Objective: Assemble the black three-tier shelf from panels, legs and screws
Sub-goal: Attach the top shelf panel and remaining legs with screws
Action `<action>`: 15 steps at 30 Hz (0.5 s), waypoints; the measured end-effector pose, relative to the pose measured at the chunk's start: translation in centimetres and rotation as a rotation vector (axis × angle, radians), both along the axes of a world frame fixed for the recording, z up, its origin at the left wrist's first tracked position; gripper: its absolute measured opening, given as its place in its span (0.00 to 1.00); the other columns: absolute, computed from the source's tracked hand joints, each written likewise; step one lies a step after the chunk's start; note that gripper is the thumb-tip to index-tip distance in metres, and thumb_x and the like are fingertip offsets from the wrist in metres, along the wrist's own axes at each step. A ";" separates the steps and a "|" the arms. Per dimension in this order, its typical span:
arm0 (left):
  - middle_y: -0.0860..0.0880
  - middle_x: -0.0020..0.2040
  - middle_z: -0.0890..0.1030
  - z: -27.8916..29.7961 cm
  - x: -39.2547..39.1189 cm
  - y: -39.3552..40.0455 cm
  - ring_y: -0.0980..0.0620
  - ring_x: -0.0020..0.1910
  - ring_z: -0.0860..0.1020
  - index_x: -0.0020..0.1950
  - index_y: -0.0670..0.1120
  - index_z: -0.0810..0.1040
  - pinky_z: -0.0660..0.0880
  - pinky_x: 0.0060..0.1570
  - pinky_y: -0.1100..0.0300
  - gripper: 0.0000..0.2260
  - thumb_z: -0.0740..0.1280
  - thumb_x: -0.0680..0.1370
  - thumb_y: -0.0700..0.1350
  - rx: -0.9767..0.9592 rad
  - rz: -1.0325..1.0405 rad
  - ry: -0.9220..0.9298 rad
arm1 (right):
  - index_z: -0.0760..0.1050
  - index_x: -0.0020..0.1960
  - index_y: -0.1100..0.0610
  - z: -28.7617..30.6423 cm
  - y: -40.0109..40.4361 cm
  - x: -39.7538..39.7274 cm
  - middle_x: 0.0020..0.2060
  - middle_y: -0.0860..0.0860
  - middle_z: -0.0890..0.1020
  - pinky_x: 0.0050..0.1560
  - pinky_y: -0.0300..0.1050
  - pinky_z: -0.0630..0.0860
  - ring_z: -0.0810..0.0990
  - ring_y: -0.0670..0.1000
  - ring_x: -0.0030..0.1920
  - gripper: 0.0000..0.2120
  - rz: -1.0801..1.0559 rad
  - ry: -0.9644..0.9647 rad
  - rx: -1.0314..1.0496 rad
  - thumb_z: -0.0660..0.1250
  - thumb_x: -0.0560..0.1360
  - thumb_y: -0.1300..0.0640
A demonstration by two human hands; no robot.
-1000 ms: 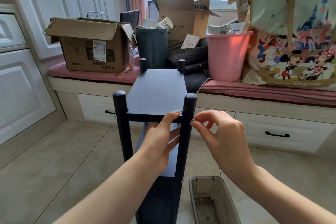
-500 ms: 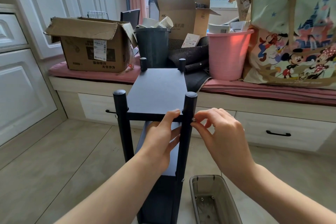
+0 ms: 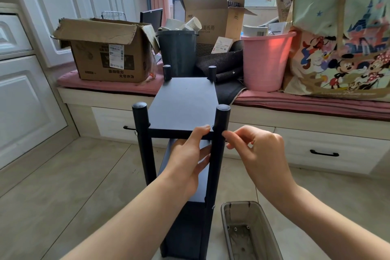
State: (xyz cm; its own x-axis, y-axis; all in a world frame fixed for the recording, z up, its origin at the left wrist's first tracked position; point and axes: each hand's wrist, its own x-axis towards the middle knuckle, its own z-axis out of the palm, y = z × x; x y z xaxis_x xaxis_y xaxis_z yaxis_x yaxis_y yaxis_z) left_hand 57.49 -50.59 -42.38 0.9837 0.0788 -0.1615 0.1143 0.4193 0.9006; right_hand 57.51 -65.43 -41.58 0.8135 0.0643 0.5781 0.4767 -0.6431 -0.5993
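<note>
1. The black shelf (image 3: 183, 103) is standing upright on the floor, unmoved.
2. The left hand (image 3: 187, 158) is still gripping the top panel's front edge.
3. The right hand (image 3: 259, 154) keeps pinching at the front right leg (image 3: 219, 143); whether it holds a screw, I cannot tell.

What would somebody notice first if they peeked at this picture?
Probably the tall black shelf standing in the middle of the floor, with two bare hands at its near right leg: the left hand grips the top panel's front edge and the right hand pinches at the leg. Behind, on the window seat, sit a bright pink bucket and a big cartoon bag.
</note>
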 end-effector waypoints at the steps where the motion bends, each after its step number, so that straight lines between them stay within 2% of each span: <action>1: 0.48 0.55 0.86 0.0 0.0 0.0 0.47 0.54 0.85 0.66 0.45 0.78 0.77 0.58 0.51 0.17 0.69 0.79 0.50 -0.003 -0.001 0.003 | 0.83 0.44 0.54 0.0 0.0 0.0 0.34 0.46 0.83 0.42 0.52 0.78 0.82 0.48 0.37 0.17 -0.004 -0.010 -0.007 0.66 0.76 0.41; 4: 0.50 0.55 0.86 0.1 0.1 0.0 0.48 0.53 0.85 0.65 0.46 0.79 0.78 0.58 0.52 0.17 0.69 0.79 0.50 -0.008 0.003 0.013 | 0.81 0.44 0.53 0.0 0.2 -0.2 0.36 0.45 0.82 0.41 0.47 0.77 0.79 0.46 0.38 0.08 -0.013 -0.079 -0.051 0.71 0.75 0.48; 7: 0.50 0.56 0.85 0.1 0.1 0.0 0.48 0.53 0.85 0.66 0.46 0.79 0.78 0.57 0.52 0.17 0.70 0.79 0.50 -0.015 0.008 0.010 | 0.80 0.46 0.54 0.0 0.4 -0.3 0.38 0.45 0.81 0.41 0.42 0.76 0.78 0.45 0.38 0.05 -0.015 -0.118 -0.097 0.74 0.74 0.53; 11: 0.51 0.57 0.85 -0.1 0.1 0.0 0.48 0.55 0.84 0.67 0.47 0.78 0.77 0.60 0.51 0.18 0.70 0.78 0.50 -0.011 0.002 0.002 | 0.82 0.43 0.53 0.2 0.1 -0.1 0.35 0.43 0.82 0.39 0.32 0.72 0.79 0.44 0.36 0.06 0.003 -0.063 -0.021 0.74 0.73 0.51; 15: 0.50 0.56 0.85 -0.2 0.2 0.1 0.47 0.55 0.84 0.67 0.47 0.78 0.77 0.61 0.50 0.19 0.70 0.78 0.50 -0.017 -0.002 0.005 | 0.83 0.41 0.51 0.2 0.2 0.2 0.32 0.41 0.82 0.38 0.36 0.75 0.81 0.42 0.36 0.10 0.032 0.012 0.075 0.72 0.72 0.44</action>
State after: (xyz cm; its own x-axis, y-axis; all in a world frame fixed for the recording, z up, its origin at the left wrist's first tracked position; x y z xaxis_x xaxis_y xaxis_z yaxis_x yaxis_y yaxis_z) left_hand 57.64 -50.54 -42.57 0.9829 0.0745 -0.1681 0.1198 0.4341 0.8929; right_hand 57.70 -65.25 -41.41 0.8184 0.0478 0.5727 0.4893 -0.5808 -0.6506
